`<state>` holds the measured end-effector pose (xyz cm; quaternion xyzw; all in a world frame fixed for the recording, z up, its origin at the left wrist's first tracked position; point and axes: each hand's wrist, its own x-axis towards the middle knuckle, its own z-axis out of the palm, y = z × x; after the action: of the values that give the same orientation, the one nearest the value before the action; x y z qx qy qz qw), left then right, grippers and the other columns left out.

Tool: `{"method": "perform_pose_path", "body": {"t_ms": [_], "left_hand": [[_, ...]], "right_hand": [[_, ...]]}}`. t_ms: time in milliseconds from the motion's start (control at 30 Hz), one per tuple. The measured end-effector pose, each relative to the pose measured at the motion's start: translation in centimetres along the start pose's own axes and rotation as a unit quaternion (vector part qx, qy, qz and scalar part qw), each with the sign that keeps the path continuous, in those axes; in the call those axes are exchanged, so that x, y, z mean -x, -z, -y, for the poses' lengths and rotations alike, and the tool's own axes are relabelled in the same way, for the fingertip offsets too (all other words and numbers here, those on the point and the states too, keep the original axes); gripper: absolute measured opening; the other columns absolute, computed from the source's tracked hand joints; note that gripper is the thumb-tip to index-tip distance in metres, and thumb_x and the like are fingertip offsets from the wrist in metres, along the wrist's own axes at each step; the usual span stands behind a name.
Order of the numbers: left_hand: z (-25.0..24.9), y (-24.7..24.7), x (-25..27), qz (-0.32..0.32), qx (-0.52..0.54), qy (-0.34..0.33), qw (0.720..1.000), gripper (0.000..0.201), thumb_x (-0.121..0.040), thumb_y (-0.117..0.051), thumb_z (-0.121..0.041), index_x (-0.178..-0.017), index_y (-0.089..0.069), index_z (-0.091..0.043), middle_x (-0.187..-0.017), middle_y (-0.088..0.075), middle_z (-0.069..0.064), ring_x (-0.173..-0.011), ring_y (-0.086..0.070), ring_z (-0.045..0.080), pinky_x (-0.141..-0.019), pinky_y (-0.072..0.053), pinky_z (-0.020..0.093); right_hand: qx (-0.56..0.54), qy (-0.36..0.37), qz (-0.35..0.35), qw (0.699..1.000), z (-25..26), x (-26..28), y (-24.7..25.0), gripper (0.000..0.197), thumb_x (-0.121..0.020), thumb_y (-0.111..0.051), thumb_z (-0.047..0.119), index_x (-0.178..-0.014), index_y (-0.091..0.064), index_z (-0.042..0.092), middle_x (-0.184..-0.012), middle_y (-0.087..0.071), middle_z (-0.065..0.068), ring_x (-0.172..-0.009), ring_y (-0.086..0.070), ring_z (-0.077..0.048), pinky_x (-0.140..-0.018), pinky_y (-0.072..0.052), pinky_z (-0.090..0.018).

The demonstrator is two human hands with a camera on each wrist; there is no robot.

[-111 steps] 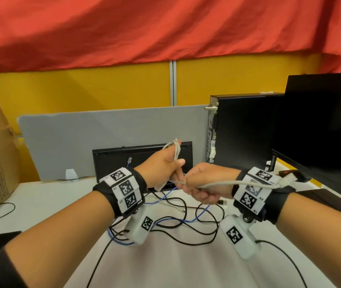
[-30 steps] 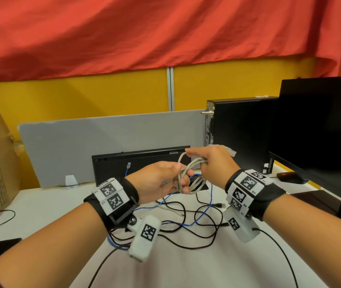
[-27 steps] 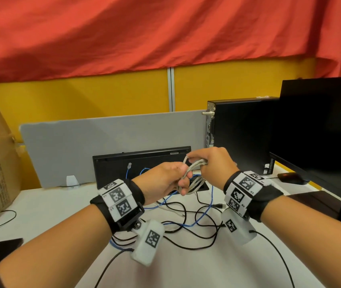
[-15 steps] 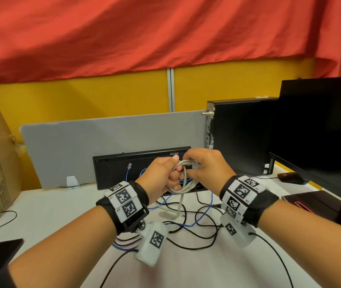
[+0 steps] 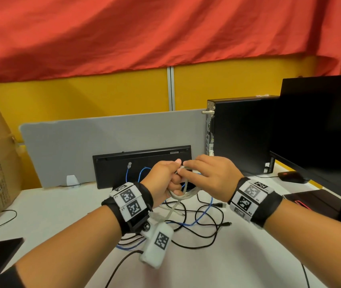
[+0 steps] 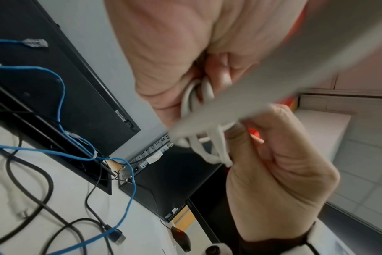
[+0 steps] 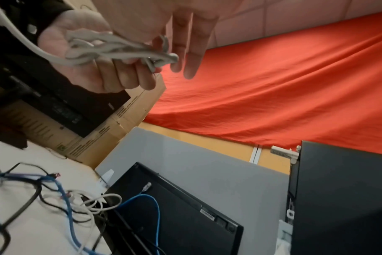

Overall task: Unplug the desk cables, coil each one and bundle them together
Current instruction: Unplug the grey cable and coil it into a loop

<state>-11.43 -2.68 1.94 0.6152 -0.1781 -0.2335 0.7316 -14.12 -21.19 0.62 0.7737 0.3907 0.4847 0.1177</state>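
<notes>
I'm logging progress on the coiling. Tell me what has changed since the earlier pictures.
The right hand, which had drawn the grey cable out to the right, came back to the left hand and now pinches the loops. That stretch is wound into the coil; a tail hangs toward the desk. The left hand kept gripping the coil. The black cables, blue cable and keyboard stayed put.

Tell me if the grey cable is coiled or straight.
Mostly coiled: grey cable loops bunched in the left hand; one tail hangs loose.
</notes>
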Motion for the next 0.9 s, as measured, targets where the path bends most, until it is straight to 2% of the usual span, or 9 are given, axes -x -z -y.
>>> {"method": "perform_pose_path", "body": {"t_ms": [233, 333, 400, 567, 667, 733, 767, 867, 900], "left_hand": [[-0.8, -0.5, -0.1, 0.015, -0.042, -0.001, 0.999, 0.037, -0.105, -0.035, -0.026, -0.073, -0.048, -0.011, -0.052, -0.026, -0.003, -0.04, -0.021, 0.009, -0.044, -0.027, 0.023], [-1.0, -0.5, -0.1, 0.024, -0.076, -0.015, 0.997, 0.039, -0.104, -0.035, -0.026, -0.07, -0.047, -0.012, -0.052, -0.026, -0.003, -0.042, -0.02, 0.01, -0.045, -0.026, 0.023], [-1.5, -0.4, -0.2, 0.027, -0.107, -0.022, 0.994, 0.039, -0.105, -0.035, -0.026, -0.07, -0.047, -0.012, -0.053, -0.025, -0.002, -0.044, -0.019, 0.012, -0.045, -0.026, 0.023], [-1.8, 0.1, -0.6, 0.025, -0.197, -0.039, 0.979, 0.024, -0.102, -0.046, -0.022, -0.084, -0.052, -0.006, -0.054, -0.029, 0.001, -0.041, -0.024, 0.012, -0.047, -0.027, 0.025], [-1.5, 0.4, -0.8, 0.024, -0.218, -0.054, 0.974, 0.027, -0.1, -0.051, -0.025, -0.099, -0.059, 0.001, -0.057, -0.042, 0.003, -0.039, -0.036, 0.012, -0.041, -0.037, 0.023], [-1.2, 0.7, -1.0, 0.007, -0.214, -0.063, 0.975, 0.028, -0.099, -0.053, -0.027, -0.094, -0.059, 0.0, -0.054, -0.04, 0.003, -0.038, -0.034, 0.013, -0.041, -0.035, 0.023], [-1.0, 0.9, -1.2, -0.01, -0.213, -0.067, 0.975, 0.028, -0.099, -0.054, -0.028, -0.088, -0.057, -0.003, -0.053, -0.038, 0.003, -0.038, -0.033, 0.014, -0.042, -0.035, 0.023], [-0.5, 1.5, -1.5, -0.068, -0.212, -0.076, 0.972, 0.028, -0.097, -0.055, -0.029, -0.08, -0.055, -0.007, -0.052, -0.038, 0.003, -0.039, -0.036, 0.013, -0.043, -0.037, 0.025], [-0.4, 1.7, -1.6, -0.079, -0.207, -0.077, 0.972, 0.026, -0.096, -0.057, -0.029, -0.082, -0.057, -0.007, -0.052, -0.039, 0.002, -0.039, -0.038, 0.014, -0.042, -0.038, 0.025]], "right_hand": [[-0.069, -0.093, -0.05, 0.992, 0.3, -0.4, -0.2, 0.013, -0.09, -0.066, 0.014, -0.097, -0.074, 0.006, -0.087, -0.073, -0.005, -0.077, -0.07, -0.018, -0.065, -0.058, -0.028], [-0.17, -0.224, -0.056, 0.958, 1.0, -1.1, -0.2, 0.025, -0.097, -0.051, 0.023, -0.092, -0.072, 0.011, -0.074, -0.069, 0.001, -0.065, -0.065, -0.013, -0.062, -0.056, -0.029], [-0.261, -0.356, -0.053, 0.896, 1.4, -1.7, -0.4, 0.032, -0.098, -0.047, 0.028, -0.08, -0.069, 0.014, -0.063, -0.064, 0.004, -0.058, -0.062, -0.011, -0.058, -0.055, -0.032], [-0.523, -0.567, -0.058, 0.634, 1.5, -3.7, -0.1, 0.031, -0.092, -0.051, 0.011, -0.071, -0.071, 0.003, -0.064, -0.072, -0.01, -0.062, -0.073, -0.024, -0.059, -0.059, -0.031], [-0.533, -0.615, -0.044, 0.579, 1.4, -4.3, 0.0, 0.027, -0.087, -0.052, 0.012, -0.073, -0.073, 0.001, -0.069, -0.072, -0.019, -0.066, -0.073, -0.032, -0.068, -0.061, -0.047], [-0.517, -0.617, -0.017, 0.594, 1.4, -4.4, -0.1, 0.027, -0.087, -0.055, 0.016, -0.075, -0.074, 0.001, -0.071, -0.073, -0.016, -0.068, -0.073, -0.03, -0.073, -0.06, -0.048], [-0.483, -0.597, -0.001, 0.64, 1.4, -4.3, -0.1, 0.025, -0.088, -0.059, 0.021, -0.077, -0.076, 0.005, -0.073, -0.074, -0.013, -0.072, -0.073, -0.026, -0.075, -0.06, -0.044], [-0.26, -0.433, 0.031, 0.862, 1.4, -3.8, 0.4, 0.021, -0.088, -0.066, 0.037, -0.104, -0.075, 0.025, -0.089, -0.068, 0.007, -0.088, -0.059, -0.008, -0.077, -0.049, -0.019], [-0.206, -0.378, 0.034, 0.902, 1.4, -3.7, 0.5, 0.023, -0.088, -0.067, 0.037, -0.108, -0.073, 0.028, -0.088, -0.062, 0.008, -0.086, -0.054, -0.008, -0.072, -0.045, -0.018]]}}
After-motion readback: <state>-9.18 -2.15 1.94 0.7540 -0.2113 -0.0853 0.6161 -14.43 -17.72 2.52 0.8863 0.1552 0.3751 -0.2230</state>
